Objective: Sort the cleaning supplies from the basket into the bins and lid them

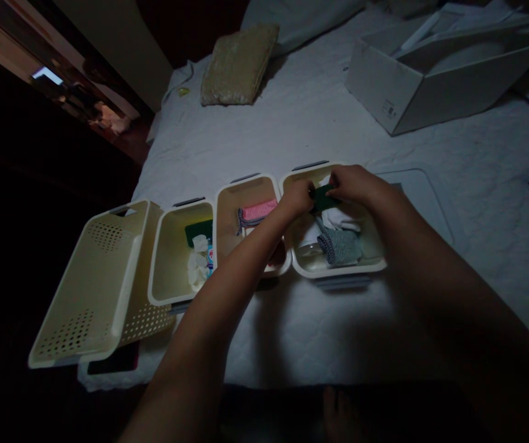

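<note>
Both of my hands reach into the rightmost cream bin on the bed. Between them is a flat dark green piece, whose kind I cannot make out. My left hand grips its left end, and my right hand pinches its upper right part. Below it in the bin lie a white cloth, a grey-green folded cloth with a patterned edge, and a clear container. The middle bin, partly behind my left forearm, holds a pink folded cloth.
The left bin contains a green piece and crumpled white items. A perforated basket stands at the bed's left edge. A pale lid lies right of the bins. Farther back are a cushion and a white box.
</note>
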The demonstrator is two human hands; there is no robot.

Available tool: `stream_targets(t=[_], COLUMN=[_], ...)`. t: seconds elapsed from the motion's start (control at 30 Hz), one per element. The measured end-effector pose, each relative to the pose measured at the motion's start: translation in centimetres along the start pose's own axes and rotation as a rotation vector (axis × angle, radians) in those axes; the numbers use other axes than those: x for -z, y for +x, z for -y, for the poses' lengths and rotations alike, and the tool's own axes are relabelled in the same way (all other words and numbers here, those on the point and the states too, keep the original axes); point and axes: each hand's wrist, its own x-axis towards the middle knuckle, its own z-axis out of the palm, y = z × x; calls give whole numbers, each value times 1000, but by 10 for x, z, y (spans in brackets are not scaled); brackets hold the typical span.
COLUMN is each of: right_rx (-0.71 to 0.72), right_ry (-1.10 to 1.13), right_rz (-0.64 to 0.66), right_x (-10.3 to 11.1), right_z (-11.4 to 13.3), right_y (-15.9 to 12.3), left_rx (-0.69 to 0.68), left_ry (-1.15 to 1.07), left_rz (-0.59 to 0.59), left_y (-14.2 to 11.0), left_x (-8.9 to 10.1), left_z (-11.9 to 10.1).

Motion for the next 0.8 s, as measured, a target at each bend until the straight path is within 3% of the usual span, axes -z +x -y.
stream_targets(t=[0.13,0.47,0.67,0.8], right_rx=[-82,-68,-89,-56], right_ry=[-99,-133,-158,-118], right_rz=[36,31,-18,-137], right_x=[-6,3,23,41], right_z=[6,13,27,44], right_y=[-3,-15,-30,-44], left_rx=[14,-81,-214,-181], left_ry=[-6,-3,20,164], left_rz=[-55,-275,-308,-308], left_y=[3,-13,-31,-59], left_x=[-6,-15,7,35], left_z=[4,3,5,9])
